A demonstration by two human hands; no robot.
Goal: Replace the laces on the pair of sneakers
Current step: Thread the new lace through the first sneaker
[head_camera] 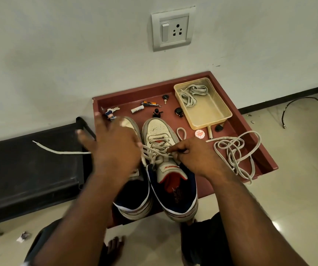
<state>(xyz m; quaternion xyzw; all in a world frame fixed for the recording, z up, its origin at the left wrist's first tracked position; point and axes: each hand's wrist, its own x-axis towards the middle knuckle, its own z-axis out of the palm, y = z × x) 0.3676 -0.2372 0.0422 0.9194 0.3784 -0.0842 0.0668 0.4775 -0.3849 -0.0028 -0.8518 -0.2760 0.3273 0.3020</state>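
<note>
A dark low bench (pixel 29 169) stands along the wall at far left, and a pale lace end (pixel 58 150) stretches in the air across it toward the person's left hand (pixel 112 148). That hand is blurred, its fingers spread above the left sneaker (pixel 133 200); whether it grips the lace cannot be told. Just beyond its fingertips a small blue-and-white figurine (pixel 109 114) lies on the red-brown tabletop (pixel 265 160), a tray-like surface with raised edges set against the white wall.

The two sneakers sit side by side at the tabletop's near edge, toes toward the wall, heels overhanging the front. The right sneaker (pixel 162 135), white at the toe with a navy collar and red lining, is partly threaded with a pale lace (pixel 154 150). The right hand (pixel 196 158) pinches that lace between curled fingertips over the eyelets, just beside the shoe's tongue.

Behind the shoes lie a white cylinder (pixel 137 109), an orange-and-black keychain (pixel 150 103), a black key (pixel 165 97) and two small dark figurines (pixel 157 113).

To the right, a round red-and-white token (pixel 200 134) rests near a translucent plastic tray (pixel 219 118) holding a coiled lace (pixel 190 95). A loose lace (pixel 235 152) sprawls in loops across the tabletop's right side, one end trailing over the edge. A wall socket (pixel 173 28) is mounted above.
</note>
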